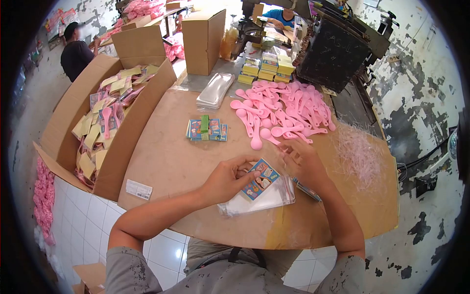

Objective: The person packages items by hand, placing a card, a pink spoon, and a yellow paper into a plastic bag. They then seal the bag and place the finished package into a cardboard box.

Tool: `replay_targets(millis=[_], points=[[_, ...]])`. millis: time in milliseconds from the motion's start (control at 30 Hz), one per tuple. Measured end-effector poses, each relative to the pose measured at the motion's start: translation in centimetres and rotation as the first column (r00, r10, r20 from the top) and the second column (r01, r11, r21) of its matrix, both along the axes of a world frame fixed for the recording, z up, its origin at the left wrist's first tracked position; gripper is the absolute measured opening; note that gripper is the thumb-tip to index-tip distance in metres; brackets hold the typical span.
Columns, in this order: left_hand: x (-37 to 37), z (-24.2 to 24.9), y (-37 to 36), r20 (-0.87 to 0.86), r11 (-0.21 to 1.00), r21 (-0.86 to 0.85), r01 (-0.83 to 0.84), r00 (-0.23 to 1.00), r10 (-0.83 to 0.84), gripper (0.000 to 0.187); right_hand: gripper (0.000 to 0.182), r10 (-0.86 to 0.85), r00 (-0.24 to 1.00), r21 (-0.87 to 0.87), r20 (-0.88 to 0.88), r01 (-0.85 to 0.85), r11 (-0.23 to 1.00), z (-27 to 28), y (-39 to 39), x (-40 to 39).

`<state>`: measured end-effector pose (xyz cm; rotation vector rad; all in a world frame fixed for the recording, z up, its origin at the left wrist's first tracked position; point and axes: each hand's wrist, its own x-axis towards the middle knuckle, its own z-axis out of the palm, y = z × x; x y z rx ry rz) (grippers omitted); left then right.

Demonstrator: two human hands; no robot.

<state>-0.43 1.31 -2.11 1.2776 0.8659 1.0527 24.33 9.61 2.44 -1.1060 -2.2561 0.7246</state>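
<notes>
My left hand (234, 177) grips a small blue printed card (261, 179) between thumb and fingers, above a stack of clear plastic bags (285, 194) near the table's front edge. To its right, my right hand (299, 159) is at the near edge of a heap of pink plastic spoons (289, 110); its fingers are curled, and what they hold, if anything, is too small to make out. More cards (308, 190) lie partly hidden beneath my right forearm. A bundle of cards with a green band (205, 129) lies further left on the brown table (164, 147).
An open carton (100, 127) of packed pouches stands at the left. Clear bags (214, 91), stacks of cards (269, 66), a closed box (203, 41) and a black machine (333, 49) are at the back. Pink shreds (362, 159) lie right. Two people are in the background.
</notes>
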Motion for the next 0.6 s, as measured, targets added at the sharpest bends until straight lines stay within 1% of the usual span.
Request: replay_targets(millis=[33,67,133,167,233,267,367,467,533,567,600], points=[[-0.1,-0.1,0.0,0.017,1.000,-0.007,-0.008,1.000,0.008,0.041,0.030,-0.026,0.993,0.201,0.118,0.002,0.980,-0.9,0.9,-0.3],[-0.1,0.0,0.0,0.019,1.000,0.003,-0.009,1.000,0.009,0.040,0.032,-0.076,0.972,0.394,0.224,-0.019,0.919,-1.7,1.5,-0.5],[-0.3,0.3,0.0,0.016,1.000,0.026,-0.012,1.000,0.012,0.040,0.032,-0.082,0.972,0.325,0.220,0.006,0.946,-2.4,2.2,-0.8],[-0.4,0.6,0.0,0.020,1.000,0.006,-0.011,1.000,0.010,0.039,0.033,-0.086,0.972,0.289,0.218,0.020,0.957,-2.5,2.5,-0.8],[-0.5,1.0,0.0,0.032,0.999,-0.039,-0.006,0.999,0.007,0.038,0.027,-0.108,0.962,0.249,0.250,0.044,0.968,-1.9,2.5,-0.5],[-0.5,0.8,0.1,0.046,0.999,-0.035,-0.008,0.999,0.010,0.037,0.025,-0.118,0.956,0.228,0.268,0.057,0.972,-1.4,2.4,-0.3],[-0.5,0.2,0.3,0.077,0.999,-0.035,-0.011,0.997,0.014,0.035,0.019,-0.069,0.997,0.049,-0.042,0.071,0.996,1.8,0.5,0.8],[-0.5,0.4,0.1,0.083,0.999,-0.048,0.008,0.997,-0.004,0.034,0.017,-0.121,0.946,-0.199,-0.300,0.062,0.978,2.5,-0.8,2.4],[-0.3,0.3,0.0,0.085,0.999,-0.041,0.035,0.996,-0.032,0.034,0.016,-0.078,0.957,-0.184,-0.280,0.026,0.983,2.4,-1.4,2.9],[-0.3,0.5,-0.1,0.063,0.997,-0.065,0.040,0.997,-0.036,0.034,0.015,-0.057,0.961,-0.177,-0.272,0.008,0.984,2.3,-1.6,3.1],[-0.2,1.1,-0.3,0.039,0.995,-0.091,0.043,0.998,-0.039,0.034,0.015,-0.027,0.968,-0.107,-0.248,0.000,0.994,2.3,-1.8,3.1]])
